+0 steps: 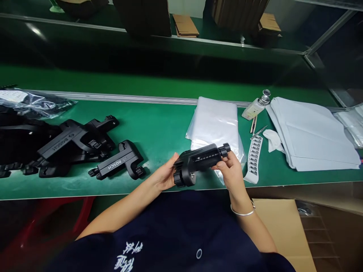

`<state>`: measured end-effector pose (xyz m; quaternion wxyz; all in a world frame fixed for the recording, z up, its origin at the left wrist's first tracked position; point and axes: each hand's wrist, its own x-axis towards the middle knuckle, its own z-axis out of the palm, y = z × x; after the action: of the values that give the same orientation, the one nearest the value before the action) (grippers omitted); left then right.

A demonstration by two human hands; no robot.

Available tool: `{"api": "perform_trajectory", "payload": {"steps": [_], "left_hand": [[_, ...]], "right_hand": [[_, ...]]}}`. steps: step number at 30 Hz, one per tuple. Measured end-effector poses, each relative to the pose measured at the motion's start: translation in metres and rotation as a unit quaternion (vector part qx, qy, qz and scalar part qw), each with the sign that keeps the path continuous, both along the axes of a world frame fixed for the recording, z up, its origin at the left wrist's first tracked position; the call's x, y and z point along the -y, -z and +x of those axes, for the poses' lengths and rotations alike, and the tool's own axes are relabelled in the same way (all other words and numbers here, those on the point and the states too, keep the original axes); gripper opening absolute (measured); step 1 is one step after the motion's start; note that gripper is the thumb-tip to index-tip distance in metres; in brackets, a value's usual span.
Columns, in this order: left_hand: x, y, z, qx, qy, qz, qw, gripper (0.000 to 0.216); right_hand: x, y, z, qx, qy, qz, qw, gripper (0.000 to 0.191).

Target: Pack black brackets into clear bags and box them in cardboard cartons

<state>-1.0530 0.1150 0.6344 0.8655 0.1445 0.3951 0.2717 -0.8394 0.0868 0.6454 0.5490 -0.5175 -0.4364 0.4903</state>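
Observation:
Both my hands hold one black plastic bracket just above the near edge of the green table. My left hand grips its thick end, where a round knob points down. My right hand pinches the narrower end near a small knob. Behind the bracket lies a stack of clear plastic bags. To the left, several more black brackets lie in a pile, and a single one marked BOSCH rests apart from it.
A strip of labels, tweezers, a white cloth and a small bottle sit right of the bags. White sheets are stacked further right. A bagged black item lies far left. A cardboard box stands below the table.

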Motion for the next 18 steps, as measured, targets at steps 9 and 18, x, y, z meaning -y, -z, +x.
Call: {"api": "perform_trajectory", "payload": {"steps": [9,18], "left_hand": [[-0.016,0.008,0.0,-0.014,0.023,-0.046,0.999,0.036],[-0.028,0.004,0.017,-0.039,0.002,0.027,0.999,0.052]], "right_hand": [[0.015,-0.011,-0.007,0.2,0.0,0.087,0.976,0.041],[0.021,-0.021,-0.013,0.412,-0.107,0.23,0.875,0.054]]}}
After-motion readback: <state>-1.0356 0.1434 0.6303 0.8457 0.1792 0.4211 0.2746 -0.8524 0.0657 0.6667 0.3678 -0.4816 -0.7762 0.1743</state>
